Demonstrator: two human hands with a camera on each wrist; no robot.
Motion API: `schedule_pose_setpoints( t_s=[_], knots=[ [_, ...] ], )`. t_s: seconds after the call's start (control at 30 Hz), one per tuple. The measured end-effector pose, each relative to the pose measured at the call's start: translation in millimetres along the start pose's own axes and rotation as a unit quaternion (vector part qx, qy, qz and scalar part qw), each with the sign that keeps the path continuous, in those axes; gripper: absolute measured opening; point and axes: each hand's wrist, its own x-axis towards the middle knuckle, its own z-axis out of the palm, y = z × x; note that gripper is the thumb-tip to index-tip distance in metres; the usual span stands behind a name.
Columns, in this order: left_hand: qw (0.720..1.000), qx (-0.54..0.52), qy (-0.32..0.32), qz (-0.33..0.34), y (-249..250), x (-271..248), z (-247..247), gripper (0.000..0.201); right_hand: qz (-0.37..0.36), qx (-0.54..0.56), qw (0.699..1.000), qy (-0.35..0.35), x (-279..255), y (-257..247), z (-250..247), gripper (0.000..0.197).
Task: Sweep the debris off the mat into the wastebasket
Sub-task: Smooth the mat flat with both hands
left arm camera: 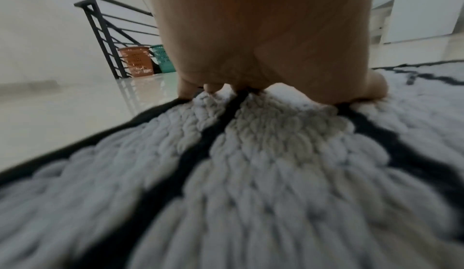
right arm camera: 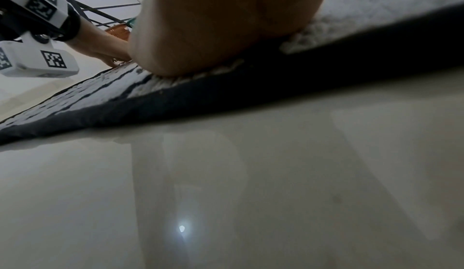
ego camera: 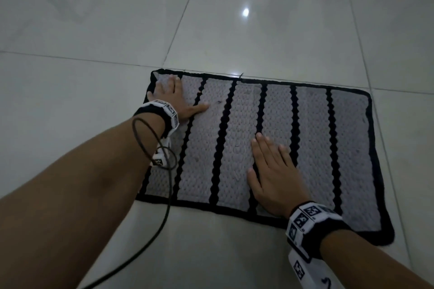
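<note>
Woven grey mat (ego camera: 312, 138) is lying long axis left–right; left hand (ego camera: 172, 97), fingers flat, is pressing nearest the small dark speck (ego camera: 218, 102), right hand (ego camera: 274, 176) flat mid-mat.

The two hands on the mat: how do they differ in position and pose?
The left hand lies at the mat's far left corner with its thumb spread wide; the right hand lies near the mat's near edge, around the middle, fingers together. The left fingers reach the black border; the right fingers point across a grey band. Both press flat, holding nothing.
</note>
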Motion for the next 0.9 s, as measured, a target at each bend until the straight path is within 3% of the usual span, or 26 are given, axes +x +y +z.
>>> schedule_pose_setpoints(
  t_s=[0.23,0.4,0.67,0.9],
  knots=[
    [0.998,0.013,0.026,0.056,8,-9,22,0.129,-0.001,-0.009,1.0,0.0,-1,-1,-1,0.068],
    [0.987,0.065,0.022,0.147,27,-14,25,0.106,0.004,-0.012,1.0,-0.002,-1,-2,-3,0.068],
    [0.966,0.164,0.032,0.197,35,-12,20,0.094,0.001,-0.013,1.0,-0.009,-1,-1,-3,0.068],
    [0.974,0.138,0.023,0.179,45,-32,33,0.088,0.0,0.005,1.0,-0.011,-4,0,-1,0.068]
  ],
)
